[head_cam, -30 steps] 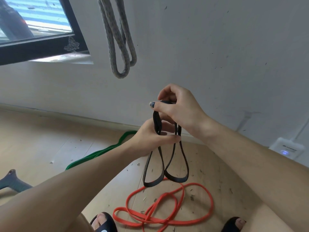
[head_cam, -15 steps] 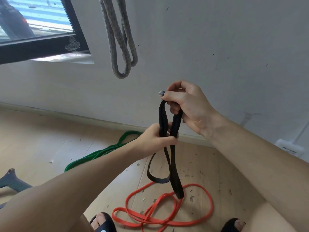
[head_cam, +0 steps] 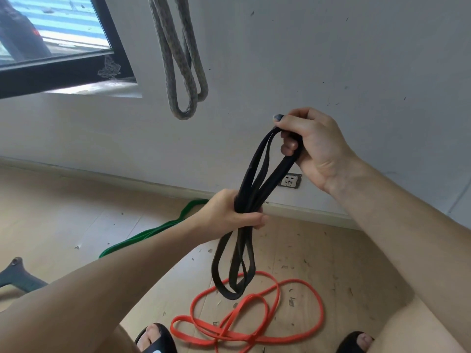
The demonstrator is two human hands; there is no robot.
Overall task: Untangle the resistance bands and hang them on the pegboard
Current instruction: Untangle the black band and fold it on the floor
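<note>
A black resistance band (head_cam: 254,171) is folded into several loops in front of me. My right hand (head_cam: 311,146) grips its top fold, fingers curled through the loops. Lower down, my left hand (head_cam: 229,212) grips the bundled strands around their middle. The bottom loops hang free above the floor. An orange band (head_cam: 300,324) lies in loose tangled coils on the floor below them. A green band (head_cam: 150,233) lies stretched on the floor to the left, partly behind my left forearm. No pegboard is in view.
A grey braided rope (head_cam: 183,72) hangs in loops against the white wall above. A wall socket (head_cam: 290,180) sits near the baseboard. A dark-framed window (head_cam: 63,64) is at upper left. A dark metal part (head_cam: 15,273) lies at left. My sandalled feet (head_cam: 155,337) stand near the orange band.
My right hand has pulled the top of the black band up and to the right. The left hand now grips more strands, and the hanging part shows more loops than before.
</note>
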